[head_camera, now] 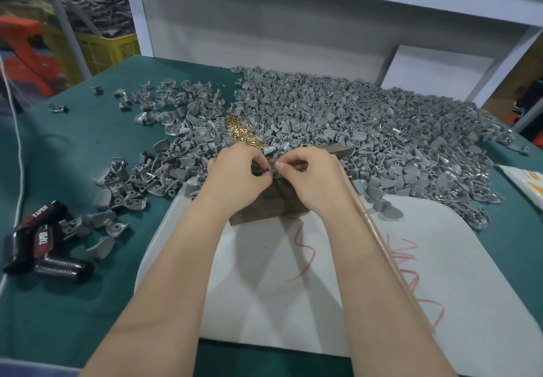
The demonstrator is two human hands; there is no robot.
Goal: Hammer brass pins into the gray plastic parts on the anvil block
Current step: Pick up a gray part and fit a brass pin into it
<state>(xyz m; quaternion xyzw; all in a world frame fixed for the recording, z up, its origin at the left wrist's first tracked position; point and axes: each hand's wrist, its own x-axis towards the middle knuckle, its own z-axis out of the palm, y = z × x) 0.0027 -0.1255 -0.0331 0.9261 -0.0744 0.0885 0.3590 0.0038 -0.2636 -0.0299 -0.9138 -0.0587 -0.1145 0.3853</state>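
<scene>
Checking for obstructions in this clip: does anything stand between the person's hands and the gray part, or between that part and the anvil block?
Nothing visible does. The left hand and right hand pinch a gray part right over the anvil block. Loose gray parts and brass pins crowd only its far edge.

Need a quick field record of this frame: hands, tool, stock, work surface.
left hand: pinches a gray part over the anvil block
right hand: curled round the hammer, thumb at the same part
brass pins: loose pile just beyond the hands
parts heap: gray, spread over the far right of the table
mat: white, under the block, red scribbles
table cover: green
black grips: near left, marked TAPER
</scene>
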